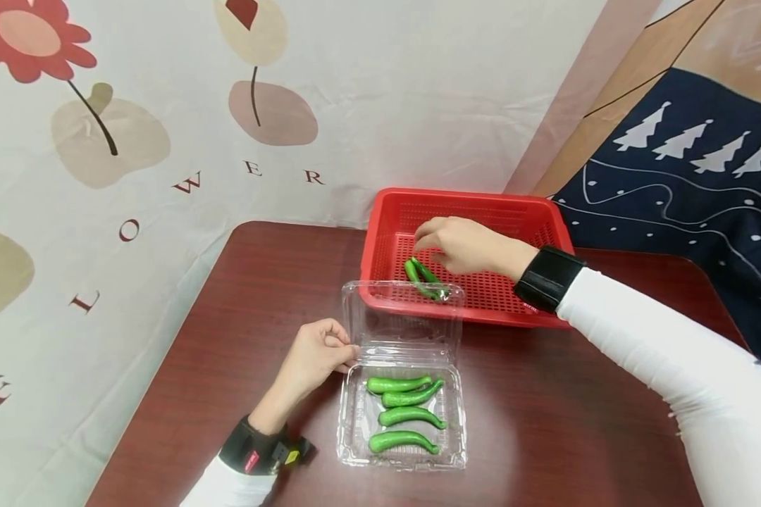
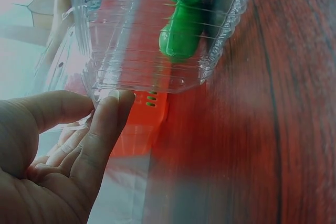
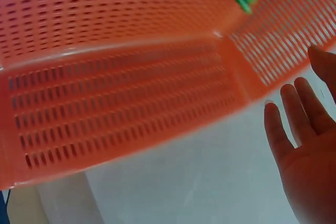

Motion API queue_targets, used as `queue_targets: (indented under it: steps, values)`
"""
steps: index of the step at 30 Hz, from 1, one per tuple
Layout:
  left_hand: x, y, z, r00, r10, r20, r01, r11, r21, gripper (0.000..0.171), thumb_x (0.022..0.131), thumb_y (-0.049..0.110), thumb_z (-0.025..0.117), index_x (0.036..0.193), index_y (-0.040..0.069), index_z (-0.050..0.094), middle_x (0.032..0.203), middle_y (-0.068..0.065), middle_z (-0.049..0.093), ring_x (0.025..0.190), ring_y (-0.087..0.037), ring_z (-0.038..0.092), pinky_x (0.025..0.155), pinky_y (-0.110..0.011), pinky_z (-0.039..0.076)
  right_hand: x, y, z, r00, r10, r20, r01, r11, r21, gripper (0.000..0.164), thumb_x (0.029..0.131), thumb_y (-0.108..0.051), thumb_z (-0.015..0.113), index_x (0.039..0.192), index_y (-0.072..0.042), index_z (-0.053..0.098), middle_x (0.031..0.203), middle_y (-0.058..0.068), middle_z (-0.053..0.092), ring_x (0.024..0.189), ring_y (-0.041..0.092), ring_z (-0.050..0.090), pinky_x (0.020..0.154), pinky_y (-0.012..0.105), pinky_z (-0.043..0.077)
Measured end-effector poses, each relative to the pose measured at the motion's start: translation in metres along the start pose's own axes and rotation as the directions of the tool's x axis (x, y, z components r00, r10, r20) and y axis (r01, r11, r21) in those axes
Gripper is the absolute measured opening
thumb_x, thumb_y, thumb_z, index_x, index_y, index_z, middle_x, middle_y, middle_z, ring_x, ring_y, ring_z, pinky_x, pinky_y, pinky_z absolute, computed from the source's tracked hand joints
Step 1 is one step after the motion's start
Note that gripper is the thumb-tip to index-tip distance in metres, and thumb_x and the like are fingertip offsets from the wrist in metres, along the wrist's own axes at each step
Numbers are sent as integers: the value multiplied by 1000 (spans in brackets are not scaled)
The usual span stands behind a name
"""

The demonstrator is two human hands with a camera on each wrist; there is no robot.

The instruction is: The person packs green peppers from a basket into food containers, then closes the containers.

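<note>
My left hand (image 1: 317, 354) pinches the left edge of a clear plastic clamshell box (image 1: 349, 451), near its hinge, between thumb and fingertips. The lid (image 1: 406, 310) stands raised and overlaps the basket's near rim in the head view. Several green chili peppers (image 1: 409, 417) lie crosswise in a column inside the box. My right hand (image 1: 459, 243) hovers over the red basket (image 1: 380, 204) with nothing in it. In the right wrist view its fingers (image 3: 296, 111) are apart and loosely extended. Two green peppers (image 1: 418, 278) lie at the basket's left end, just below that hand.
The red perforated basket takes up the back of the dark wooden table (image 1: 247, 282), close to a printed white wall cloth (image 1: 406, 105). A dark blue cloth with white trees (image 1: 691, 176) hangs at the right.
</note>
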State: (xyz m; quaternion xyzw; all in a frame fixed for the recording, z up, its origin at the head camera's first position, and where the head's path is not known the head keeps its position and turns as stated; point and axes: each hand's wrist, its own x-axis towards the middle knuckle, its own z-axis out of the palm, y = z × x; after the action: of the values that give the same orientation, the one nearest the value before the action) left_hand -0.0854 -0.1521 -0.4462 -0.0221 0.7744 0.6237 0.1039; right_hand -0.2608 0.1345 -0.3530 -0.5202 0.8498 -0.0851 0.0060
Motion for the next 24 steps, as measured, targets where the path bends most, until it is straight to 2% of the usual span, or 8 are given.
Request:
queue_targets:
  steps: [5, 10, 16, 21, 24]
  values:
    - [0, 0, 0, 1000, 0, 10, 0, 1000, -14, 16, 86, -8, 75, 86, -3, 60, 73, -15, 74, 67, -28, 74, 61, -36, 66, -1, 4, 21, 989, -26, 144, 36, 998, -61, 40, 82, 15, 73, 115, -6, 80, 118, 14, 72, 114, 32, 63, 98, 45, 58]
    - [0, 0, -1, 1000, -9, 3, 9, 999, -31, 16, 85, -9, 74, 85, -3, 60, 73, -16, 74, 68, -30, 75, 62, -39, 66, 1, 4, 38, 968, -9, 250, 39, 992, -116, 34, 86, 8, 77, 112, -12, 82, 116, 11, 73, 111, 30, 61, 91, 44, 58]
    - [0, 1, -1, 1000, -9, 5, 9, 999, -40, 16, 85, -9, 74, 86, -3, 59, 73, -16, 74, 65, -25, 74, 62, -40, 66, 0, 8, 45, 957, 46, 288, 0, 987, -160, 24, 84, 5, 78, 98, -14, 82, 110, 9, 74, 108, 30, 63, 83, 45, 58]
    - [0, 1, -2, 1000, -11, 9, 12, 999, -51, 16, 85, -9, 74, 86, -3, 59, 74, -17, 74, 65, -23, 73, 61, -38, 66, -1, 12, 46, 959, 60, 279, -26, 992, -124, 25, 85, 9, 77, 94, -13, 82, 94, 5, 77, 91, 27, 70, 77, 44, 60]
    - [0, 1, -2, 1000, -16, 5, 16, 999, -46, 16, 85, -9, 74, 86, -3, 59, 73, -16, 74, 64, -23, 73, 61, -39, 66, -1, 14, 45, 962, 67, 265, -46, 995, -85, 24, 85, 10, 75, 91, -12, 82, 88, 5, 77, 81, 24, 70, 74, 41, 61]
